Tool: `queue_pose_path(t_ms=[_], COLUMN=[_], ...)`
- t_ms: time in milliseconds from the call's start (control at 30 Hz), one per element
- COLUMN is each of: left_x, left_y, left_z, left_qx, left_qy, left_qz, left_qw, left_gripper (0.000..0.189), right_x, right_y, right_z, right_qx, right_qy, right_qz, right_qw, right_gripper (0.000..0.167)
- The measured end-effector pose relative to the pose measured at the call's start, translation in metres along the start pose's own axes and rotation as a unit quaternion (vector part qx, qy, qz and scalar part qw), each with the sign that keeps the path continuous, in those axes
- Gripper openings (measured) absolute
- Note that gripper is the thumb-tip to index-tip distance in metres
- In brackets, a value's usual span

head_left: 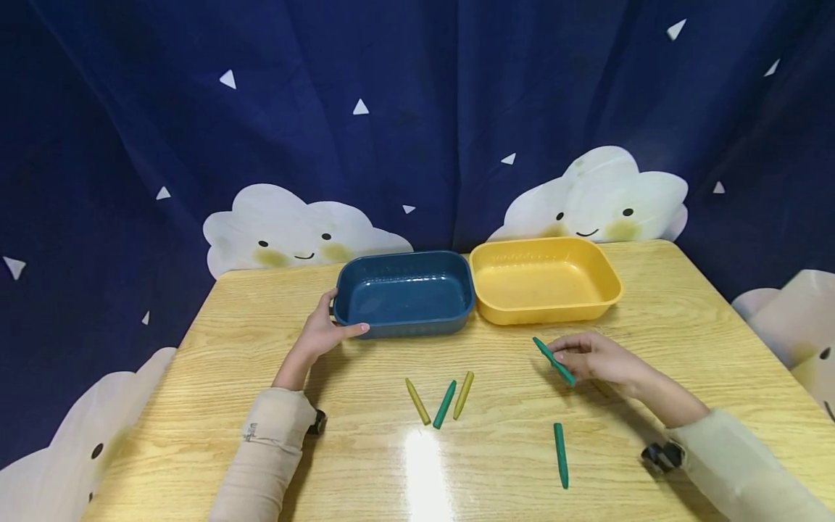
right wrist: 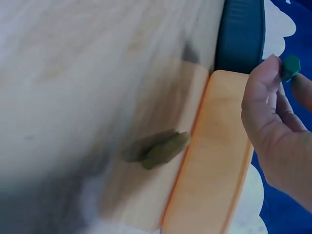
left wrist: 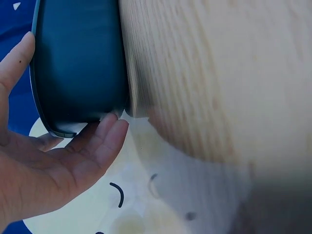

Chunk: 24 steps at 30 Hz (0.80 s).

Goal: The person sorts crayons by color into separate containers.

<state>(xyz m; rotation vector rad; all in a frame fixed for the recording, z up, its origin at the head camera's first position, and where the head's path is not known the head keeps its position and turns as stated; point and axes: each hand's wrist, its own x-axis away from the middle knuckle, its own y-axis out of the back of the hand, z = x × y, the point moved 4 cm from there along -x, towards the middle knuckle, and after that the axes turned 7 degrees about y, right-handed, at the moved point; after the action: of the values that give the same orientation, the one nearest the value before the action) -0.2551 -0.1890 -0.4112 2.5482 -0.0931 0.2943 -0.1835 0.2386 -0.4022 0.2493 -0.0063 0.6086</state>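
My left hand (head_left: 322, 330) holds the left end of a dark blue plastic basin (head_left: 407, 330). In the left wrist view, its thumb lies on the basin's rim and the other fingers reach around the end wall. My right hand (head_left: 596, 360) pinches a green crayon (head_left: 554, 361) above the table, just in front of a yellow basin (head_left: 544, 315). Below that hand, a yellow crayon (right wrist: 168, 150) lies on the tabletop, mostly hidden in the head view. A green crayon (head_left: 562, 455) lies nearer the front edge.
Between the hands, a yellow crayon (head_left: 417, 401), a green crayon (head_left: 445, 404) and another yellow crayon (head_left: 464, 395) lie on the wooden table (head_left: 365, 464). Both basins stand side by side at the back edge, before a dark blue curtain (head_left: 417, 130) with clouds.
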Motion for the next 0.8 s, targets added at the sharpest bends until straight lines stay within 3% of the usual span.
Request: queue_pose_path(t_ms=[267,567,800], left_x=[0.0,-0.001,0.001], left_y=[0.0,0.001,0.0], left_z=[0.0,0.001,0.0], left_qx=[-0.002,0.004,0.006], left_qy=[-0.003,-0.004,-0.003], left_qz=[-0.004,-0.003,-0.001], left_qw=[1.0,1.0,1.0], left_gripper=[0.1,0.099,0.099], right_x=[-0.009,-0.026,-0.041], right_y=[0.003,0.006,0.008], right_z=[0.014,0.027,0.038], right_qx=[-0.032,-0.079,-0.1], right_qy=[0.014,0.03,0.035], right_qz=[-0.001,0.02,0.024], right_qw=[0.9994,0.9962,0.9941], right_gripper=[0.045,0.018,0.017])
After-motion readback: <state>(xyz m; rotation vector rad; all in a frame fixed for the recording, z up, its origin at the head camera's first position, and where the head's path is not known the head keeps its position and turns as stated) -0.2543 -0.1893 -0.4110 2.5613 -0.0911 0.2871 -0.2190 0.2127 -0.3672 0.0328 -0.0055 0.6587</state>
